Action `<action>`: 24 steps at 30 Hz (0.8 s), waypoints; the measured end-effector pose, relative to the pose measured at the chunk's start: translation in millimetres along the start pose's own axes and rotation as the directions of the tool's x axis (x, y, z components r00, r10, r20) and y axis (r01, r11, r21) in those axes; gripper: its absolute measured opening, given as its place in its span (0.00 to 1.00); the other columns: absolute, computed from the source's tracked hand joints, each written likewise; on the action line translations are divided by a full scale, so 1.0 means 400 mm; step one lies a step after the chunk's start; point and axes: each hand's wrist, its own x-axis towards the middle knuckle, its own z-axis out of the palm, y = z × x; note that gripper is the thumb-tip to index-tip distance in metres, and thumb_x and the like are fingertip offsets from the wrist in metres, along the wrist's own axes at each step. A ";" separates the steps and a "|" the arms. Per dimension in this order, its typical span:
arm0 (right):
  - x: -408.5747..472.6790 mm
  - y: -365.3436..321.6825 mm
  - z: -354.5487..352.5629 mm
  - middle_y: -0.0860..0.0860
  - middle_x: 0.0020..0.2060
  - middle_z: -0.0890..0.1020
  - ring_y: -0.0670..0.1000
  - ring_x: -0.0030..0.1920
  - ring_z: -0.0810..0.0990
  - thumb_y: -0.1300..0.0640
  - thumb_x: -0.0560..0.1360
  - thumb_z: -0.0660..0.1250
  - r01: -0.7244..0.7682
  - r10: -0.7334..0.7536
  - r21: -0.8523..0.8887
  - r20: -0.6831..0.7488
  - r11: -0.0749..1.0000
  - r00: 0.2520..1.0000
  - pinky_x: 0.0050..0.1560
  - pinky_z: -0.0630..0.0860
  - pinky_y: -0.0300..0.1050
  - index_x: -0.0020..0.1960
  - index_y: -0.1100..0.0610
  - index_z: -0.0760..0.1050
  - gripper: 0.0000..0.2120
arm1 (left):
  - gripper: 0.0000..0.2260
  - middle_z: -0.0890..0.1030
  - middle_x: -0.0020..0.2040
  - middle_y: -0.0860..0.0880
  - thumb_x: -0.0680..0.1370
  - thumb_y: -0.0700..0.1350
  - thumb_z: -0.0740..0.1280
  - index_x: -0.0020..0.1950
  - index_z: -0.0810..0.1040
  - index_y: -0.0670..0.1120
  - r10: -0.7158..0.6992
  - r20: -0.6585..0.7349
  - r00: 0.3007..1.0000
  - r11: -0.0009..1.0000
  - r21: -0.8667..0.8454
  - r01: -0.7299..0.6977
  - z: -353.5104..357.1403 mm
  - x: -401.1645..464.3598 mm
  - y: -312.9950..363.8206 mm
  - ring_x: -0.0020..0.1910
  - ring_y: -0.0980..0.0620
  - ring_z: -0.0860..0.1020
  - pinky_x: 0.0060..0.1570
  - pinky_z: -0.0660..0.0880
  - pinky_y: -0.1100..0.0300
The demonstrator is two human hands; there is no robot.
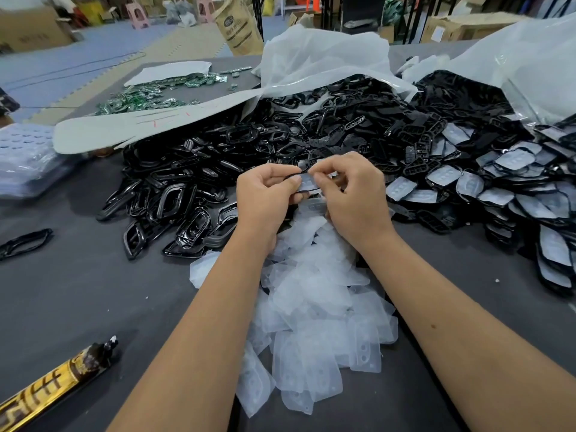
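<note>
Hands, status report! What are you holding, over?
Left hand and right hand pinch black frame with clear pad. Clear pad pile beneath. Nothing blocking.

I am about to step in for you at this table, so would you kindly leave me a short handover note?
Left hand: grips the black frame.
Right hand: pinches the translucent pad against that frame; the pad does not look fully seated.
Stock: loose pads just in front, empty frames to the left, on the grey table.
Done: fitted pieces heaped at right.
Left: finish this one, then work through both large piles.
</note>
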 end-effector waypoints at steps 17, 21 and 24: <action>0.005 0.013 -0.017 0.52 0.27 0.79 0.49 0.27 0.75 0.60 0.78 0.74 -0.256 0.207 0.458 0.155 0.851 0.966 0.30 0.74 0.43 0.43 0.53 0.87 0.06 | 0.04 0.83 0.39 0.44 0.78 0.34 0.72 0.51 0.84 0.40 0.054 0.101 0.993 0.998 -0.028 -0.052 -0.018 -0.002 0.000 0.36 0.52 0.78 0.42 0.78 0.61; 0.009 0.015 -0.025 0.51 0.28 0.80 0.46 0.27 0.76 0.62 0.78 0.75 -0.321 0.233 0.550 0.225 0.771 0.946 0.27 0.74 0.39 0.46 0.58 0.86 0.02 | 0.02 0.84 0.43 0.43 0.79 0.34 0.72 0.50 0.83 0.40 0.016 0.129 0.992 0.997 -0.078 -0.006 -0.019 -0.001 0.005 0.38 0.53 0.80 0.42 0.79 0.62; 0.010 0.012 -0.028 0.50 0.31 0.83 0.44 0.27 0.79 0.64 0.79 0.72 -0.356 0.243 0.562 0.267 0.747 0.933 0.25 0.74 0.37 0.51 0.60 0.84 0.03 | 0.03 0.84 0.44 0.43 0.79 0.34 0.70 0.52 0.82 0.37 0.008 0.135 0.991 0.996 -0.093 0.005 -0.019 0.002 0.007 0.39 0.53 0.81 0.41 0.79 0.63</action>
